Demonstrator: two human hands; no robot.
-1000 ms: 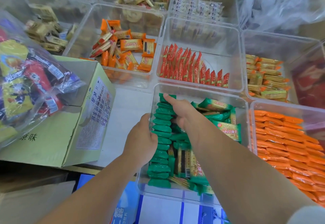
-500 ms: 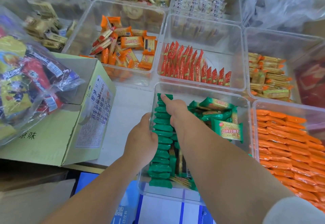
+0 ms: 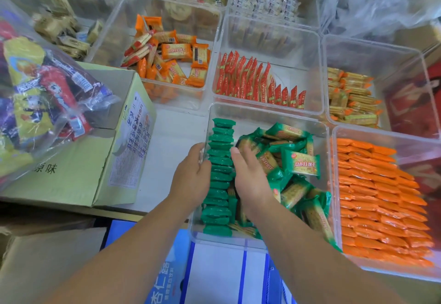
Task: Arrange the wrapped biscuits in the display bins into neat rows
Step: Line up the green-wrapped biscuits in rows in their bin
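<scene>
Nearest, a clear bin (image 3: 262,116) holds a green biscuit row (image 3: 220,160) and loose green packets (image 3: 301,163). The straight-fingered left hand (image 3: 192,177) and right hand (image 3: 250,177) flank the row.

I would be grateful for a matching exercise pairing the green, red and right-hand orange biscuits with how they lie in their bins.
Things:
1. green biscuits
2. red biscuits
3. right-hand orange biscuits

States:
A. one upright row only
B. many packed rows
C. one row beside a loose heap

Pairs: 1-C, 2-A, 3-B.
</scene>
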